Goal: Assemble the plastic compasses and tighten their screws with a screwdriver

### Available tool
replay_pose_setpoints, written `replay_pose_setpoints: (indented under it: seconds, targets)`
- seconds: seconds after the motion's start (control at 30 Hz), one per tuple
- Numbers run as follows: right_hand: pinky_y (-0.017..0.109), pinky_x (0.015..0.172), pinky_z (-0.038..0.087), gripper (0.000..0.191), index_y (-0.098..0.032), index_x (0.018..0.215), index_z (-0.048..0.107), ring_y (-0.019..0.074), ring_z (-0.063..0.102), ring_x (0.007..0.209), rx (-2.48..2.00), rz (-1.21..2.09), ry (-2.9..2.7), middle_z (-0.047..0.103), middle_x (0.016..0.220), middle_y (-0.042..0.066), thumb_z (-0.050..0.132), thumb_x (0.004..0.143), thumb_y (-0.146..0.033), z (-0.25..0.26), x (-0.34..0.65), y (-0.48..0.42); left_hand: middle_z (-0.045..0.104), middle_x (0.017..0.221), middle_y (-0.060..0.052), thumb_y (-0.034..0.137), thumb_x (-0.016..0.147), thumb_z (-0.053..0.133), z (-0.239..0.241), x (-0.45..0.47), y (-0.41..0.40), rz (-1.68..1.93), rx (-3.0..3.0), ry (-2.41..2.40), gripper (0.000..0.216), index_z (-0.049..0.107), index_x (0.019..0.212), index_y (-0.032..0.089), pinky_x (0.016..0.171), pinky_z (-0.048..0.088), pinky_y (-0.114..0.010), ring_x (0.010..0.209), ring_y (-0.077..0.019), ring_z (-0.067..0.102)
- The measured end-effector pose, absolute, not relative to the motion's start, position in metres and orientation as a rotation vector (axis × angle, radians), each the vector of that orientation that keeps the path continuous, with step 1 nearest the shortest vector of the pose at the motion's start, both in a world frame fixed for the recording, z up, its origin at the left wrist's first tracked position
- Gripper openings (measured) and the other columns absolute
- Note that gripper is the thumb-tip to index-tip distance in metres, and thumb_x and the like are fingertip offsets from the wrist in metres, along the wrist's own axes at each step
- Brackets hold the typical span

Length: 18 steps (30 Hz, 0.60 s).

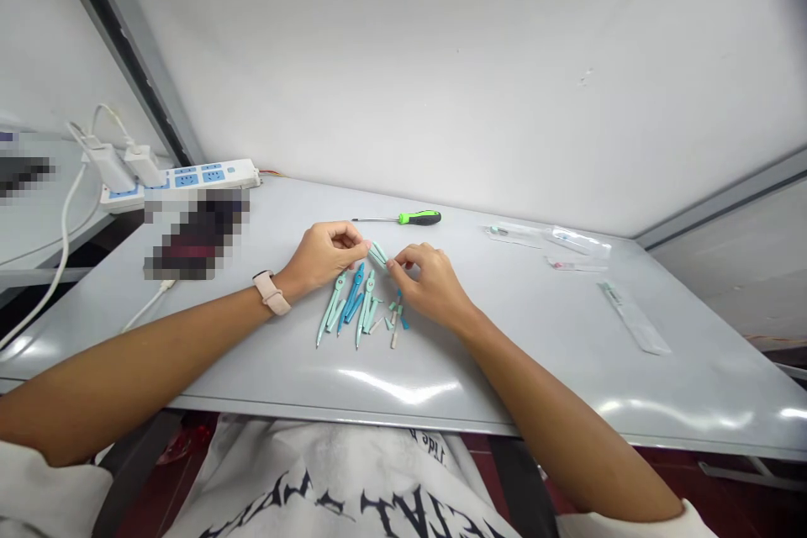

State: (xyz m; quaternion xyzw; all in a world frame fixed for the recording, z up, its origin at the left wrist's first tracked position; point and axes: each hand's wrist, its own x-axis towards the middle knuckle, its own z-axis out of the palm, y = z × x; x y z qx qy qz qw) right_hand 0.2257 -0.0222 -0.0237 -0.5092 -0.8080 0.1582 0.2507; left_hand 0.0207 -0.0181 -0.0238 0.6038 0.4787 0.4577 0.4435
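My left hand [324,256] and my right hand [429,284] meet over the grey table [535,353], both pinching a small teal compass part [378,253] between their fingertips. Just below the hands lie several teal and blue drawing compasses [348,304] in a row. To their right sit a few small loose parts [394,321], among them short leads and caps. A watch with a pale strap [271,292] is on my left wrist.
A green-handled screwdriver [403,218] lies behind the hands. Clear plastic packets [555,239] and a long packet [634,318] lie at the right. A white power strip [182,178] with plugged chargers sits at the back left, beside a blurred dark object [195,235].
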Motion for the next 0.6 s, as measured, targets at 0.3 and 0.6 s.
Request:
replay_pose_setpoints:
  seconds: [0.3,0.6]
  targets:
    - [0.041,0.088,0.039,0.027,-0.02,0.07,0.067,0.0229,0.057,0.088,-1.356,0.459,-2.299,0.073,0.091,0.007,0.057,0.095,-0.026,-0.022,0.2257,-0.0238,0.055,0.059,0.003,0.032,0.073,0.079,-0.0299,0.0195,-0.0151,1.177,1.543,1.156,0.03,0.054,0.065,0.018,0.051,0.037,-0.023,0.052,-0.0087,0.05]
    - [0.04,0.085,0.038,0.019,-0.021,0.076,0.065,0.0216,0.057,0.085,-1.139,0.48,-2.353,0.07,0.084,0.003,0.061,0.094,-0.027,-0.0182,0.2317,-0.0243,0.057,0.059,0.003,0.033,0.071,0.082,-0.027,0.0205,-0.0172,1.157,1.502,1.148,0.03,0.058,0.066,0.017,0.05,0.038,-0.023,0.052,-0.0092,0.051]
